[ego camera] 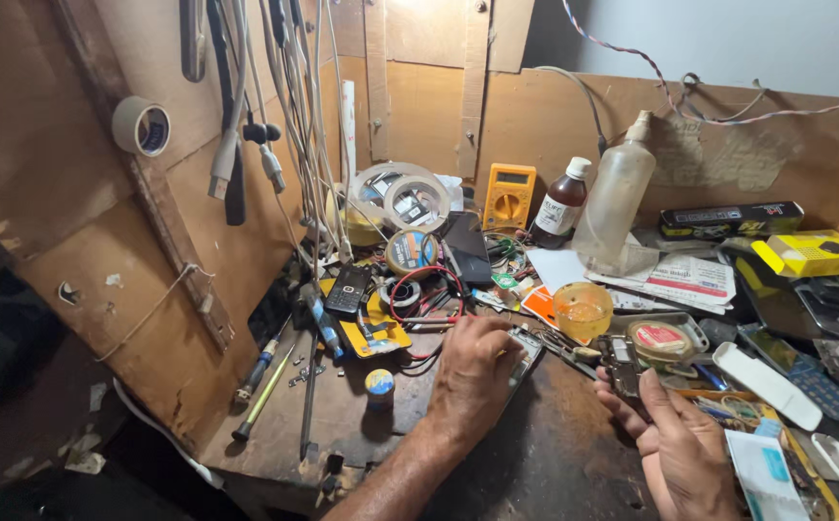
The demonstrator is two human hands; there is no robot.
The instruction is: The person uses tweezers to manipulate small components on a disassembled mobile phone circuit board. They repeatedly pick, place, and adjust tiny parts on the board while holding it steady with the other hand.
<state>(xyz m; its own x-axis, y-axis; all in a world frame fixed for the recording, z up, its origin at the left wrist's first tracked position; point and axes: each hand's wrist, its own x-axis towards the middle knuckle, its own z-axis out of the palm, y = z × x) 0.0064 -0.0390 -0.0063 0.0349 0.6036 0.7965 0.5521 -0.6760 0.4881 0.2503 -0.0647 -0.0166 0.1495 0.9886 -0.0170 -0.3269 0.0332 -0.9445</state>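
Plywood walls, scuffed and patched, close in a cluttered repair counter point(554, 463) whose dark top is worn and stained. At its centre the left hand point(473, 376) lies knuckles-up over a slim opened phone point(527, 349), fingers curled down and pressing on its near end, so that only the far edge of the flat metal frame shows past the fingertips. The right hand point(675, 439) sits just to the right, palm turned up, thumb and fingers pinched around a small dark component point(624, 378) (too small and shadowed to make out further).

Just beyond the hands stand a translucent orange plastic cup point(582, 309) and a shallow tin point(663, 338) with a round red-labelled lid. A yellow multimeter point(509, 196) leans against the back wall beside a brown glass bottle point(560, 205) with a white cap and a tall cloudy plastic squeeze bottle point(614, 198). Rolls of clear tape point(400, 198) pile up to the left, near a black keypad phone point(348, 289) and a loop of red wire point(429, 289). Screwdrivers point(263, 371) lie at the counter's left edge, a small round blue-and-yellow tin point(379, 384) near them. Cables point(284, 106) hang down the left wall beside a roll of masking tape point(140, 126).
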